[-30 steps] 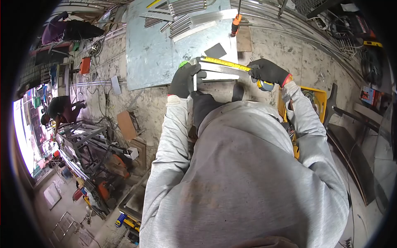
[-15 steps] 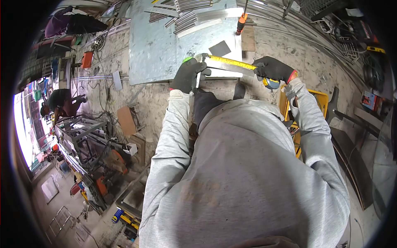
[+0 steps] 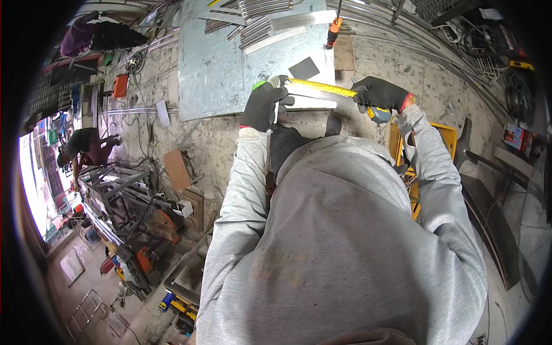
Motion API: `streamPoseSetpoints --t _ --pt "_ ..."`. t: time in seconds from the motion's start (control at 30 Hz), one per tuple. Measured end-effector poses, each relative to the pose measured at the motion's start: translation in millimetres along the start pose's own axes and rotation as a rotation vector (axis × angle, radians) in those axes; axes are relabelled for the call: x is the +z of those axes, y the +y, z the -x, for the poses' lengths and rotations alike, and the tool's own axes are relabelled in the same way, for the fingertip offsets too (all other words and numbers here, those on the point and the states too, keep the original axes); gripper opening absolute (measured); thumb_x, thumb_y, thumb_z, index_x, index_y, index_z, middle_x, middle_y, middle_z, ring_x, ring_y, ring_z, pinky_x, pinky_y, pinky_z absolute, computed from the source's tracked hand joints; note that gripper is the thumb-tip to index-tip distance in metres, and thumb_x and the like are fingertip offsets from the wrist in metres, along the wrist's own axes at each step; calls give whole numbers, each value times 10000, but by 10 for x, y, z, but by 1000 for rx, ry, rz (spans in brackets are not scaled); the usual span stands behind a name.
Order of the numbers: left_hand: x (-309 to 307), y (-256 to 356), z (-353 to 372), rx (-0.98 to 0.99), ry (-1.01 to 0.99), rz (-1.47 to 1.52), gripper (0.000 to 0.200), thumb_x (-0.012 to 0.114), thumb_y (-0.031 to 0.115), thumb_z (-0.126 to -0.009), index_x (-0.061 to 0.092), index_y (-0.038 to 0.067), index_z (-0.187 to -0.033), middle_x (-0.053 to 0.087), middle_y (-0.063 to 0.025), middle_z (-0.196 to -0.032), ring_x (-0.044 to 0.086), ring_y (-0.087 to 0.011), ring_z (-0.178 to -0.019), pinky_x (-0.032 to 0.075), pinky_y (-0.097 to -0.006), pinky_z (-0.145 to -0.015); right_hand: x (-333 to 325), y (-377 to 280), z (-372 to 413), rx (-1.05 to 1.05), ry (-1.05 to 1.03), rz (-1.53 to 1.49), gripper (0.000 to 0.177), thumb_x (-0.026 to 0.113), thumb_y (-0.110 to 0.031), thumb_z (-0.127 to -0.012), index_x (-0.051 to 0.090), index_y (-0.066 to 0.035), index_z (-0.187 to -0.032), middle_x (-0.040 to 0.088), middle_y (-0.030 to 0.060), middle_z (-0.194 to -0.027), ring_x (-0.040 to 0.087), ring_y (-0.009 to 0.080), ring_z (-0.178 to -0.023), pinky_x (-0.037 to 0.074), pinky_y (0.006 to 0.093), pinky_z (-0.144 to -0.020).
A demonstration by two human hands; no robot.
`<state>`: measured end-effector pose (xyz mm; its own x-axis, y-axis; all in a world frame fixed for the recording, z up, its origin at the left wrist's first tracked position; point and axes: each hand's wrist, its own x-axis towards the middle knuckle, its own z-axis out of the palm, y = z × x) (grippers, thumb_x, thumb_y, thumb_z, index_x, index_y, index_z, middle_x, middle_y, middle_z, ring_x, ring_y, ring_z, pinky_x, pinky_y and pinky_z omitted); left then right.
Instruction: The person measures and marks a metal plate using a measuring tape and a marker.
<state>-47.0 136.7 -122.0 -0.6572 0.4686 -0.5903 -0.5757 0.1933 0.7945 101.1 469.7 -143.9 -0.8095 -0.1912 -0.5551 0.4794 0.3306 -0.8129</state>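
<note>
While a yellow measuring blade (image 3: 322, 87) is held at its end by the gloved left hand (image 3: 263, 107), its case (image 3: 379, 114) is grasped in the gloved right hand (image 3: 382, 94), the blade being stretched between them. Beyond, a blue-grey sheet (image 3: 213, 69) is overlaid by a dark plate (image 3: 305, 68) and, farther off, metal strips (image 3: 256, 33).
</note>
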Motion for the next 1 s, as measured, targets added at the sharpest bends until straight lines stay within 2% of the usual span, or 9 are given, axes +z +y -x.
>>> streamPoseSetpoints --t 0.07,0.1,0.17,0.37,0.53,0.6,0.73,0.9,1.0 --pt "-33 -46 -31 51 -54 6 354 650 104 -974 634 -68 -1283 747 -157 -1062 769 -221 -885 584 -277 -635 -12 -46 27 3 -8 11 207 673 -151 -997 754 -15 -1130 749 36 -804 645 123 -698 528 318 -682" --pt "2 -25 -1 50 -54 6 354 650 104 -974 634 -68 -1283 747 -157 -1062 769 -221 -885 584 -277 -635 -15 -55 35 4 -17 22 208 670 -150 -998 755 -13 -1129 756 41 -813 648 125 -701 530 318 -688" --pt "86 2 62 48 -7 33 449 630 153 -940 642 -34 -1348 720 -158 -1179 758 -214 -941 579 -319 -714 3 26 -2 1 2 21 210 668 -150 -999 755 -11 -1131 763 47 -824 654 126 -714 533 317 -700" --pt "172 -2 86 79 26 100 460 606 138 -942 625 -35 -1369 708 -181 -1197 761 -246 -973 613 -349 -809 32 75 -18 24 -4 -9 223 673 -148 -1002 754 3 -1144 779 58 -858 672 131 -761 544 318 -739" --pt "201 11 135 92 54 140 469 606 133 -936 623 -36 -1373 703 -170 -1186 758 -252 -963 613 -354 -798 33 185 -71 -2 -27 -18 234 680 -149 -1008 752 14 -1159 783 58 -872 669 132 -765 544 321 -747" --pt "203 11 151 94 65 135 471 608 132 -932 623 -37 -1372 701 -166 -1182 757 -252 -957 612 -356 -793 30 210 -73 48 -111 -186 242 685 -161 -1012 755 7 -1173 785 54 -874 667 128 -774 538 313 -747" --pt "211 -24 136 120 78 149 474 608 130 -922 629 -30 -1368 707 -153 -1157 757 -246 -925 603 -359 -774 31 202 -76 25 -84 -106 279 715 -182 -982 780 -27 -1204 791 49 -917 657 134 -789 542 310 -763" --pt "202 -51 131 135 82 162 452 618 139 -914 652 -21 -1335 714 -135 -1114 756 -244 -905 592 -359 -760 50 228 -84 7 -64 -88 220 691 -167 -1015 782 7 -1114 790 33 -882 632 108 -772 519 293 -741" --pt "192 -63 127 141 70 202 428 630 142 -909 667 -20 -1303 713 -124 -1090 757 -245 -909 590 -358 -758 58 233 -55 -23 -76 -191 231 683 -152 -1015 769 15 -1150 793 38 -894 632 104 -778 517 288 -750"
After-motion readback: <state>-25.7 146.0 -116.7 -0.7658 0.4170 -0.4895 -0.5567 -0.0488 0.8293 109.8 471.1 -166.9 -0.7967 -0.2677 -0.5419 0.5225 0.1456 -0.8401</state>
